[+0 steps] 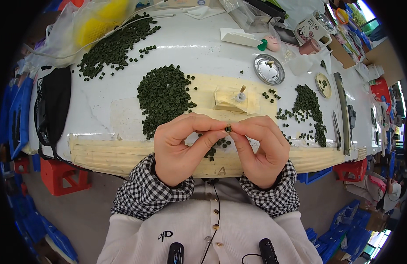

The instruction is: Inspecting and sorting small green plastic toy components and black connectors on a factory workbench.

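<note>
Between the fingertips of both my hands, just above the table's near edge, is a small dark green cap-like piece point(228, 129). My left hand point(177, 145) pinches it from the left with thumb and forefinger. From the other side, my right hand point(267, 152) pinches it the same way. The fingertips cover much of the piece. Beyond my left hand lies a dense pile of small dark green round pieces point(164, 97). A few loose green pieces point(211, 152) show below the fingers. Behind my hands stands a tape-covered block point(225, 100) with an upright peg point(242, 92).
More green pieces lie in a far-left pile point(117, 48) and a right-hand pile point(307, 103). A round metal lid point(269, 69), small dish point(323, 85), tweezers point(336, 130) and mug point(311, 31) are at right. A black pouch point(54, 105) lies left; red stools point(64, 176) stand below.
</note>
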Demonstrator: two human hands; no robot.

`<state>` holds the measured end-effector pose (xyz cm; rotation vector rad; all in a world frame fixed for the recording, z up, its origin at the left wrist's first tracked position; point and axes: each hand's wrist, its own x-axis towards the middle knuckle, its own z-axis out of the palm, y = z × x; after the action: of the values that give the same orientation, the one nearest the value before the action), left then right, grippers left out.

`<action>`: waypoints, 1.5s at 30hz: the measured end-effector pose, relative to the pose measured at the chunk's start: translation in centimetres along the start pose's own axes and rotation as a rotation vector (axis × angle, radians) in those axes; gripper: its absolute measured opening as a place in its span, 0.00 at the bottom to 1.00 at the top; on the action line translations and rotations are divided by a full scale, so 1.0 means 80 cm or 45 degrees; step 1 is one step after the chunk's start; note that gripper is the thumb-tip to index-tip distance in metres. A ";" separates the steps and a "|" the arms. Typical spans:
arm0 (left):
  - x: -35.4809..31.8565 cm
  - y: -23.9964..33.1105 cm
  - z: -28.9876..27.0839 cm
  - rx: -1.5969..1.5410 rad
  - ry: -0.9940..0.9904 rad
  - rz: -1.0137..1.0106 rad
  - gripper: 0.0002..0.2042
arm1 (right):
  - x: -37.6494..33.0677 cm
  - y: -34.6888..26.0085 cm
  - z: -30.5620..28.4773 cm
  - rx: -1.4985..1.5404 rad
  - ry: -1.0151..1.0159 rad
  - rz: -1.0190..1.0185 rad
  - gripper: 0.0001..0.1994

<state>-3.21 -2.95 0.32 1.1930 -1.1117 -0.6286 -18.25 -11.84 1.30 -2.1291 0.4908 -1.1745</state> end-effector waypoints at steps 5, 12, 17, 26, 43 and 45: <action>-0.002 0.002 -0.002 0.022 -0.031 0.020 0.08 | -0.001 -0.001 0.001 0.020 0.007 0.046 0.11; 0.001 0.000 0.001 0.103 0.019 0.091 0.09 | -0.001 0.000 0.002 0.015 0.014 0.055 0.12; -0.002 -0.001 0.002 0.039 0.013 0.007 0.08 | -0.002 0.000 0.000 -0.003 -0.004 0.012 0.12; -0.007 -0.004 0.005 -0.131 0.039 -0.151 0.07 | 0.003 0.000 0.003 -0.080 0.029 -0.157 0.14; -0.004 -0.001 0.004 -0.026 0.039 -0.074 0.07 | -0.004 0.001 0.006 -0.057 0.052 -0.029 0.12; -0.005 -0.003 0.004 -0.036 0.036 -0.103 0.07 | -0.002 0.000 0.004 -0.071 0.034 -0.060 0.13</action>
<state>-3.62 -2.80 -0.03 1.2238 -1.0315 -0.6854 -18.06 -11.64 1.11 -2.1856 0.4927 -1.2300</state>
